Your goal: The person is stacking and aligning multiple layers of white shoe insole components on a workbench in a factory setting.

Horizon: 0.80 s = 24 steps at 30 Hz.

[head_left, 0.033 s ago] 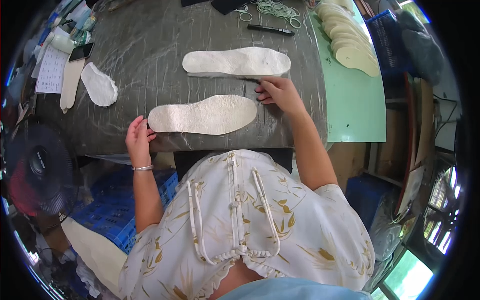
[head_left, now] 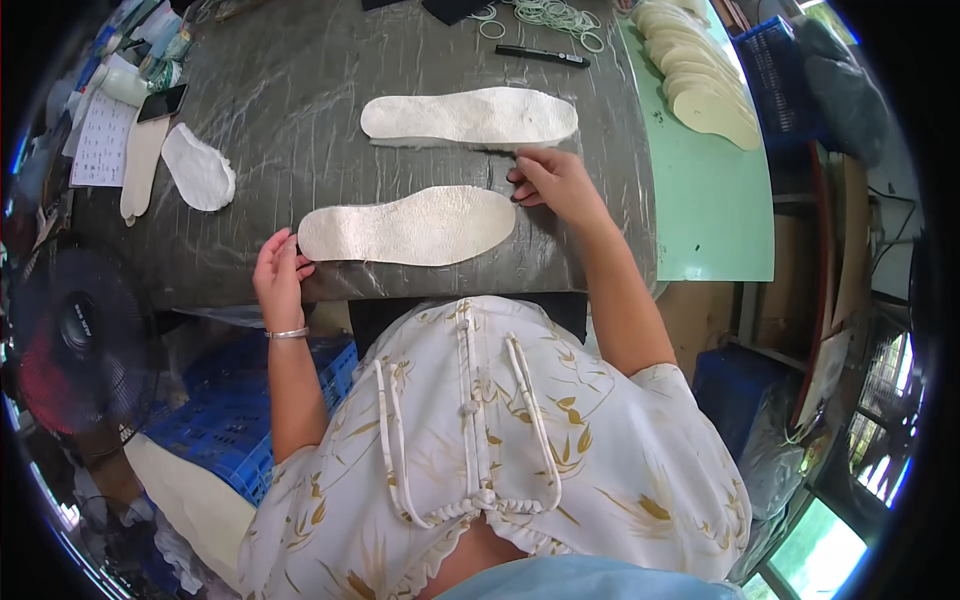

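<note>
Two pale, crinkled insoles lie roughly side by side on a dark, plastic-covered table. At the left end of the near insole [head_left: 410,228], my left hand [head_left: 282,265] has its curled fingers and thumb closed about the heel edge. My right hand [head_left: 553,185] sits between the two insoles, just below the toe end of the far insole [head_left: 470,116]. Its thumb and fingers are pinched together beside a thin dark strip or shadow at that insole's edge; what they hold is too small to make out. Fluffy white pile shows along the far insole's lower edge.
A fluffy white piece [head_left: 198,170], a long insole [head_left: 143,165] and a phone [head_left: 163,103] lie left. A black marker [head_left: 542,56] and pale green rubber bands [head_left: 555,20] are at the back. Stacked cream insoles [head_left: 705,85] stand right; a fan [head_left: 80,335] is lower left.
The far insole has shifted very slightly left and away, and my right hand has moved a little with it. My left hand and the near insole keep their places.
</note>
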Each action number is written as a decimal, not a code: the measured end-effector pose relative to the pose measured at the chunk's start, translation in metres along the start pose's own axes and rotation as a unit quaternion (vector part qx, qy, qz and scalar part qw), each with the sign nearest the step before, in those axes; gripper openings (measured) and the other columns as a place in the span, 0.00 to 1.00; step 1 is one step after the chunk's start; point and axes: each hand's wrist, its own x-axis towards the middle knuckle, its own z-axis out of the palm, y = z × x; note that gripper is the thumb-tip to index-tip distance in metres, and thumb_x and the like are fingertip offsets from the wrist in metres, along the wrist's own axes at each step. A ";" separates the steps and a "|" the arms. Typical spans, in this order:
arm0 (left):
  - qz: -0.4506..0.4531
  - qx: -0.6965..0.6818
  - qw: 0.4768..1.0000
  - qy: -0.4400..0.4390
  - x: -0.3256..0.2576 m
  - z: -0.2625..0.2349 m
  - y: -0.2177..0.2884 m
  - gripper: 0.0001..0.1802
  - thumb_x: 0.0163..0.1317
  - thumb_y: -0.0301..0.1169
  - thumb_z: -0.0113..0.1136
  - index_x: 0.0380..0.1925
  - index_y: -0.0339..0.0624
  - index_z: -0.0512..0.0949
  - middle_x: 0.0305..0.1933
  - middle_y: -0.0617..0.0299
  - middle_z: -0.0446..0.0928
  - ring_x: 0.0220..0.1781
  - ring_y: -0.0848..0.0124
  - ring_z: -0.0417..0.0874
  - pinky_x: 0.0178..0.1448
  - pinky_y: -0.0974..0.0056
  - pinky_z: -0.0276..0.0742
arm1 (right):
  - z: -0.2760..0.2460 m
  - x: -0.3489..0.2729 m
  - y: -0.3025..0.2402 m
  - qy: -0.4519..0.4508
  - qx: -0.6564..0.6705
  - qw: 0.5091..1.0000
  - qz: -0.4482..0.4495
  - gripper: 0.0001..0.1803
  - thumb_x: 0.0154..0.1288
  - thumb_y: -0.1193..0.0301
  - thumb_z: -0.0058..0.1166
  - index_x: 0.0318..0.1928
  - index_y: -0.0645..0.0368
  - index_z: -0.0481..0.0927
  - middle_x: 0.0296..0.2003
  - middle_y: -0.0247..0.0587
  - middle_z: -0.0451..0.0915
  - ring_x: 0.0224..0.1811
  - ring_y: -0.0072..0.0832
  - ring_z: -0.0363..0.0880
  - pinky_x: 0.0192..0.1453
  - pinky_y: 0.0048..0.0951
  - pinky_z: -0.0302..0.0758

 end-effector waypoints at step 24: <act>0.001 0.051 0.984 -0.172 -0.015 0.068 0.003 0.10 0.64 0.28 0.54 0.43 0.35 0.77 0.34 0.62 0.80 0.27 0.78 0.80 0.27 0.74 0.76 | -0.060 -0.050 0.014 0.000 -0.164 0.984 0.073 0.12 0.65 0.68 0.54 0.38 0.66 0.81 0.21 0.31 0.76 0.16 0.13 0.67 0.18 0.17 0.64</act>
